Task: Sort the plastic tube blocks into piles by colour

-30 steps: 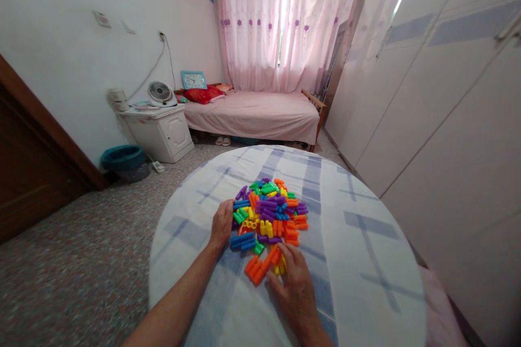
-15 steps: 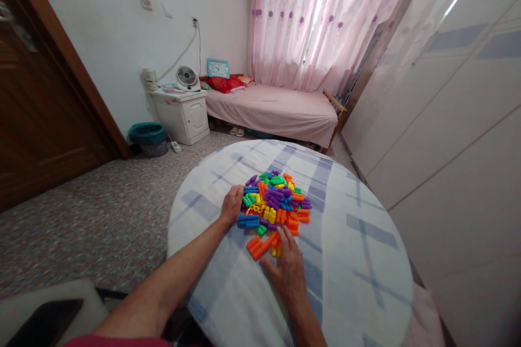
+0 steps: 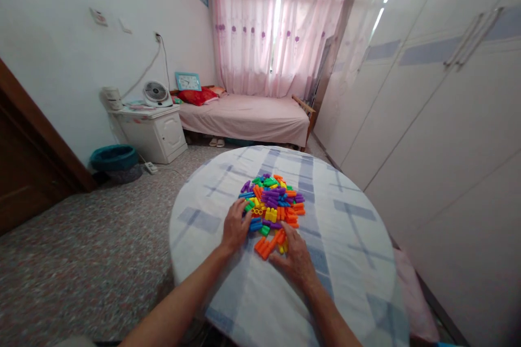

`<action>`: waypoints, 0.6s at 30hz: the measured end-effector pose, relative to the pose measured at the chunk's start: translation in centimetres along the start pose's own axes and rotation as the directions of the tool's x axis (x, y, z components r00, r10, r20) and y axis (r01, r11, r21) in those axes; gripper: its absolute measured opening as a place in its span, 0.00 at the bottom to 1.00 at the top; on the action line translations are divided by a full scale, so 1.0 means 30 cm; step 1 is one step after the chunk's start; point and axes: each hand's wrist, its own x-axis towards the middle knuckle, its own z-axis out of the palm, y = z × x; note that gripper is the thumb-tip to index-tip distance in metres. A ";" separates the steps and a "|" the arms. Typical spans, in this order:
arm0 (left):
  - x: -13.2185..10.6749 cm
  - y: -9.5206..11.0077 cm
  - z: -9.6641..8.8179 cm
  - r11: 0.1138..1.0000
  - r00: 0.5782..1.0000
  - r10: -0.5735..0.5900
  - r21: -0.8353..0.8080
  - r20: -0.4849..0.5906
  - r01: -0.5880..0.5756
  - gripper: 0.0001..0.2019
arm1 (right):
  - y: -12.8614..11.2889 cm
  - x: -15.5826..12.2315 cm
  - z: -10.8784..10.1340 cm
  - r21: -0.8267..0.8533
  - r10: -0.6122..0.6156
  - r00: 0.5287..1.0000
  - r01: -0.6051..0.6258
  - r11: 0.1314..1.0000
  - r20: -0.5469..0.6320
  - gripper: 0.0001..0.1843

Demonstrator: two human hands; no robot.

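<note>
Plastic tube-shaped building pieces [image 3: 280,195] heaped between two hands

The pile of pieces, in purple, orange, green, blue and yellow, lies ahead of and between the person's hands on a round table with a blue-and-white checked tablecloth [image 3: 350,260]. The left hand [image 3: 235,226] is at the pile's near left edge, half cupped, with the thumb apart from the curved fingers. Green triple-tube pieces [image 3: 249,205] lie at its fingertips and blue tubes [image 3: 255,224] beside its thumb; whether it grips any of them, I cannot tell.

The right hand [image 3: 278,241] is lower and nearer the body, spread wide, thumb well off from the fingers. Its fingertips reach an orange row of joined tubes [image 3: 267,248], which slants away to the left of that hand. A yellow piece [image 3: 282,248] shows partly hidden in the gap between its thumb and fingers.

Just ahead of the right fingertips lies a purple piece [image 3: 275,225]; a small green one [image 3: 264,230] sits between the two hands, with a yellow triple tube [image 3: 271,214] farther forward.

Well beyond both hands is a bed with a pink sheet [image 3: 244,114]. Ahead and left of the left hand stand a white bedside cabinet [image 3: 173,133] bearing a fan [image 3: 156,94], and a teal-lined waste bin [image 3: 115,157].
</note>
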 end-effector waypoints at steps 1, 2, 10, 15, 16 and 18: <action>-0.035 0.023 -0.010 0.999 0.997 0.027 0.039 0.071 -0.029 0.17 | 0.001 -0.001 0.003 -0.002 0.002 1.000 -0.002 1.000 -0.004 0.45; -0.068 0.045 -0.018 0.995 0.987 0.048 0.080 0.153 -0.060 0.20 | 0.002 -0.002 0.005 -0.002 0.001 1.000 -0.001 1.000 -0.006 0.44; -0.162 0.138 -0.037 0.926 0.891 -0.097 0.369 0.444 -0.083 0.43 | -0.023 0.002 -0.010 -0.022 0.062 0.998 -0.061 0.998 0.027 0.39; -0.129 0.113 -0.028 0.954 0.878 -0.103 0.297 0.467 -0.046 0.41 | -0.080 0.032 -0.029 -0.118 0.287 0.957 -0.280 0.953 0.047 0.40; -0.123 0.110 -0.022 0.961 0.875 -0.089 0.272 0.476 -0.051 0.40 | -0.092 0.041 -0.030 -0.125 0.324 0.944 -0.314 0.941 0.065 0.39; -0.113 0.106 -0.009 0.971 0.874 -0.062 0.232 0.483 -0.060 0.38 | -0.110 0.061 -0.029 -0.123 0.370 0.924 -0.357 0.926 0.101 0.38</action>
